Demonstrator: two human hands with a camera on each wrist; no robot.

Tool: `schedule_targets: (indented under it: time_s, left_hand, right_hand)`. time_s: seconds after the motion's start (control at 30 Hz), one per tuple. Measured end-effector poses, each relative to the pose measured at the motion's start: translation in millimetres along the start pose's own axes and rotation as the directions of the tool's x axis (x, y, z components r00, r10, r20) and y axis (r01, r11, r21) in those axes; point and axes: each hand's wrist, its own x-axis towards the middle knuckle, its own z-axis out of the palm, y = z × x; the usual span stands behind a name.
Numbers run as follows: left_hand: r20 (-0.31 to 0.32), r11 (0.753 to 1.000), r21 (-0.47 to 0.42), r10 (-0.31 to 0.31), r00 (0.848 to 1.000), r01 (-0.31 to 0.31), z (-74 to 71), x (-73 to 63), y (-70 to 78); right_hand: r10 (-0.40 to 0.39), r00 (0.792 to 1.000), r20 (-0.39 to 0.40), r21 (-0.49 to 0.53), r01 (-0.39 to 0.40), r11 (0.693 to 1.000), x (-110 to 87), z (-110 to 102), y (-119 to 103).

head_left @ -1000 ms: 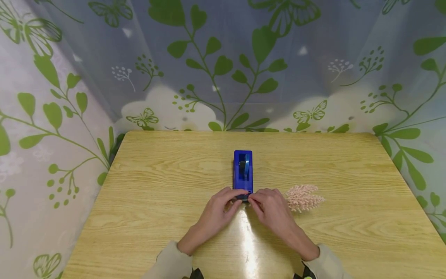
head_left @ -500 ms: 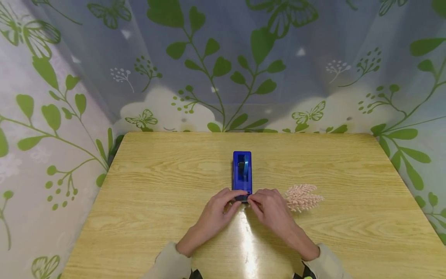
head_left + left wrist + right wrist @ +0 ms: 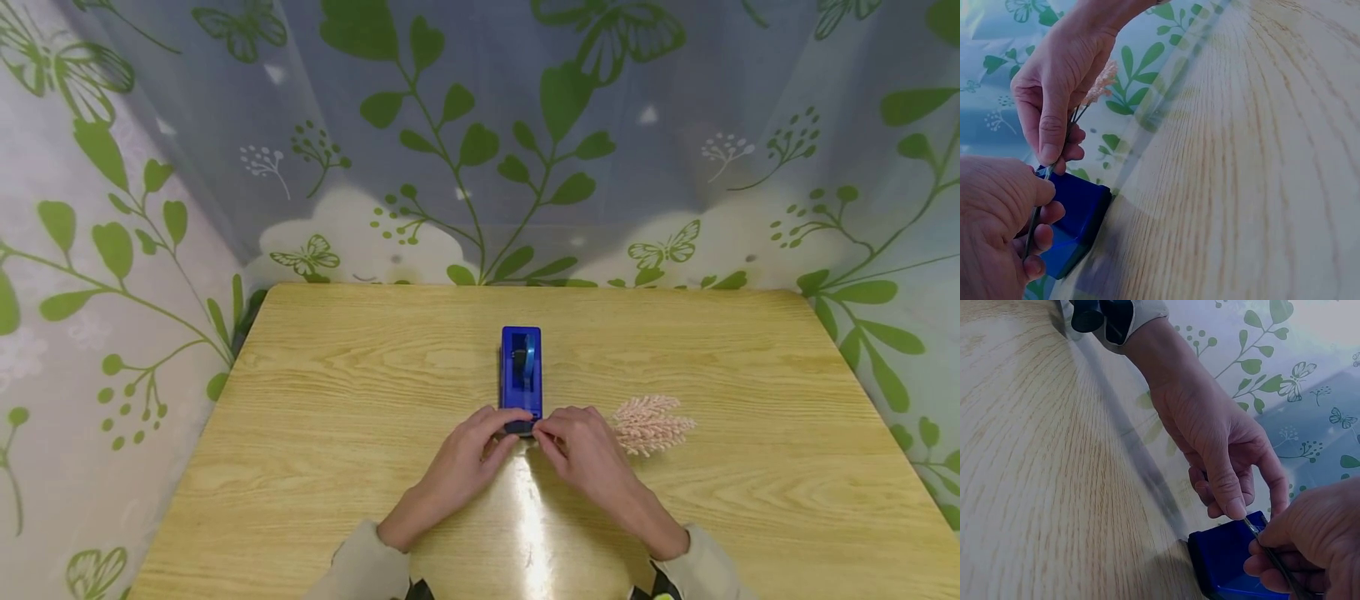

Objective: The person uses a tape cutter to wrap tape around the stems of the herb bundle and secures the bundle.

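A blue tape dispenser with a tape roll in it stands mid-table, its near end at my fingertips. My left hand and right hand meet there. Both pinch thin dark stems of a pale pink flower sprig, whose fluffy heads stick out to the right past my right hand. In the left wrist view, the stems run between both hands in front of the blue dispenser. A small shiny bit sits on the stems between my fingertips; I cannot tell whether it is tape.
The wood-grain table carries the work, with a bright light reflection in front of the hands. A curtain printed with green leaves and butterflies hangs behind the table and along its sides.
Both hands, the sprig and the tape dispenser keep nearly the same places. The whole head view shifts very slightly.
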Motion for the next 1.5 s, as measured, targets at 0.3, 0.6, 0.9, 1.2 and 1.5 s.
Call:
schedule_targets:
  time_s: [0.3, 0.6, 0.9, 1.2, 1.5]
  left_hand:
    - [0.037, 1.000, -0.003, -0.006, 0.999, 0.006, -2.1, -2.2, -2.7]
    - [0.078, 0.999, 0.025, 0.044, 0.996, -0.046, -7.1, -2.9, -3.9]
    - [0.023, 0.985, 0.110, 0.131, 0.991, -0.133, -10.7, 1.4, 3.3]
    - [-0.052, 0.979, 0.124, 0.170, 0.984, -0.163, -7.8, 1.7, 7.8]
    - [-0.073, 0.977, 0.104, 0.194, 0.978, -0.186, -7.1, 2.3, 8.7]
  right_hand:
    - [-0.035, 0.999, 0.002, 0.046, 0.034, 0.998, -0.4, 6, 4]
    - [-0.018, 0.999, 0.032, 0.066, 0.016, 0.998, -2.6, 8, 1]
    - [-0.031, 0.999, 0.020, 0.135, 0.028, 0.990, 0.6, -2, 0]
    - [-0.041, 0.999, 0.016, 0.095, 0.039, 0.995, 2.3, -11, -4]
    - [-0.036, 0.999, 0.003, 0.070, 0.035, 0.997, 1.0, -13, -5]
